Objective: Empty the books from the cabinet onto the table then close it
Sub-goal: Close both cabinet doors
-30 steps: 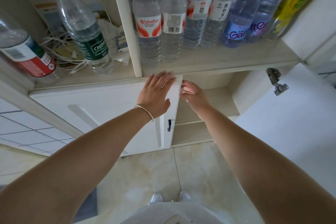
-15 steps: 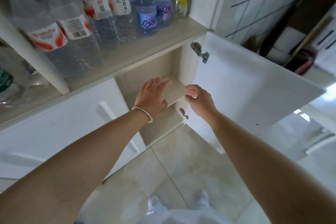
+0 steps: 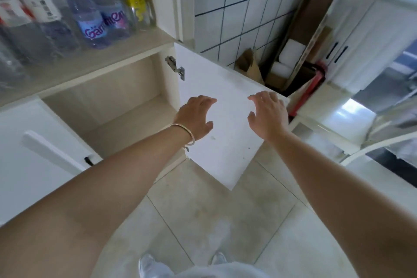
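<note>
bottles (image 3: 92, 18) on shelf above cabinet (image 3: 117, 106) | open door (image 3: 221, 133) right of it

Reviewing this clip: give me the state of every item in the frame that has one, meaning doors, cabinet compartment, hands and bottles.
right cabinet door: swung wide open on its hinge.
left cabinet door: closed.
lower compartment: open, no books visible inside.
left hand: open, fingers relaxed, holding nothing, in front of the open door.
right hand: open, fingers spread, holding nothing, near the door's outer edge.
bottles: upright on the shelf above.
</note>
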